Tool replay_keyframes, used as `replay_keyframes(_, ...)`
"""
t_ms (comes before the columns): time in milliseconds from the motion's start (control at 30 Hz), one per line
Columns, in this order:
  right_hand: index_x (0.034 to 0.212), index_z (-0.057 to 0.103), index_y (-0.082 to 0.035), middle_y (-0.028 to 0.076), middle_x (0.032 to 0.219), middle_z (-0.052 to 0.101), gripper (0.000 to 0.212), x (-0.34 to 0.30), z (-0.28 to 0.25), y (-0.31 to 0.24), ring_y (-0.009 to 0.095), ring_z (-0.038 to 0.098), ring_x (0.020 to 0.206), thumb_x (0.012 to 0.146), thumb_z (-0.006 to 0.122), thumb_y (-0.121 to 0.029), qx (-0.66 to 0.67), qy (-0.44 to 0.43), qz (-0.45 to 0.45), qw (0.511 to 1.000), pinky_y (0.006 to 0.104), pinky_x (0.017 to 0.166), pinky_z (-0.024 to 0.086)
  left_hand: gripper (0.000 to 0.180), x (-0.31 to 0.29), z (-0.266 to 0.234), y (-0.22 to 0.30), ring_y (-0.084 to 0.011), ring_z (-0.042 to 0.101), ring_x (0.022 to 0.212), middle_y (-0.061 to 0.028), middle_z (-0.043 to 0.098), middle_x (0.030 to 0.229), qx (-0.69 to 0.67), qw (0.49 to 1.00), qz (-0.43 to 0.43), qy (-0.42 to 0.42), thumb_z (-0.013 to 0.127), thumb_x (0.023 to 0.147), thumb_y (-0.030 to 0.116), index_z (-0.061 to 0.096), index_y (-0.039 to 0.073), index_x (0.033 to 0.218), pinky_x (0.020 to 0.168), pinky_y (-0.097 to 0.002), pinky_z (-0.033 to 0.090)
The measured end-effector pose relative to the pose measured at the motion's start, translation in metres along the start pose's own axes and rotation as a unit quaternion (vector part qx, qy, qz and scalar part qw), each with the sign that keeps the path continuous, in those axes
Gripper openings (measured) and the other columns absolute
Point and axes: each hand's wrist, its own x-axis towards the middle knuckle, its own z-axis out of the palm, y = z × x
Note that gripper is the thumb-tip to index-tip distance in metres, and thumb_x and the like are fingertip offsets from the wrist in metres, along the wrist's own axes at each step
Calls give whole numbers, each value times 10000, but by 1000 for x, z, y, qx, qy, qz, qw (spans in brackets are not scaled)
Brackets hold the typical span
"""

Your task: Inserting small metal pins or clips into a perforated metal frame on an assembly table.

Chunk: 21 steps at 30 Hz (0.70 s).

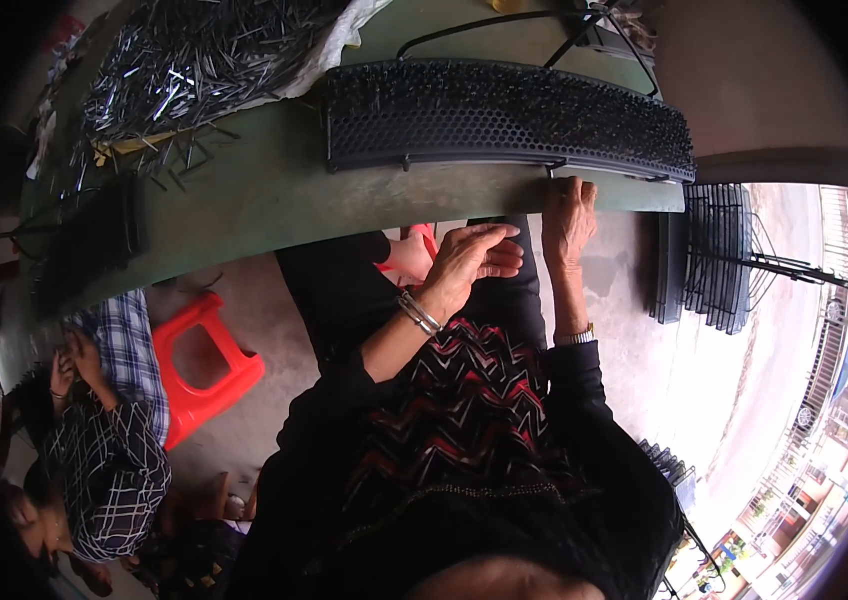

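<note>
While right hand (570, 218) at table edge (364, 222), left hand (466, 264) free.

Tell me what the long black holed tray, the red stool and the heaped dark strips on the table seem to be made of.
Long black tray: probably plastic, though coated metal is possible; dark, mostly dull surface.
Red stool: most likely moulded plastic, smooth; one even colour and rounded edges.
Dark strips: glossy, with bright glints; plastic or metal, I cannot tell.

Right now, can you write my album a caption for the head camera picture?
Right hand at the green table, near a black honeycomb tray; left hand open above the lap.
</note>
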Motion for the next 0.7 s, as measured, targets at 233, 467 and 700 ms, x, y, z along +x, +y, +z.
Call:
replay_keyframes(233, 882, 545, -22, 164, 876, 578, 178, -6, 1, 12, 373, 563, 841, 851, 565, -196, 62, 24, -10, 998, 458, 698, 441, 258, 8, -4, -7, -194, 666, 749, -118, 674, 856, -8, 1000, -24, -6, 540, 917, 216, 638, 9, 1036, 687, -303, 562)
replay_keyframes(467, 855, 576, -6, 96, 703, 633, 141, -23, -73, 0, 179, 634, 641, 824, 581, -143, 176, -98, 79, 976, 310, 625, 487, 333, 8, 8, 3, -213, 661, 787, -124, 658, 865, 35, 999, -8, 5, 557, 921, 269, 577, 17, 1138, 730, -319, 553)
replay_keyframes(700, 899, 587, -1, 56, 759, 637, 60, -17, -116, -39, 109, 617, 699, 841, 574, -8, 287, -196, -91, 933, 250, 640, 486, 441, 22, 11, 8, -214, 656, 765, -115, 654, 847, -18, 1000, 0, -20, 564, 908, 406, 545, 36, 1147, 725, -337, 548)
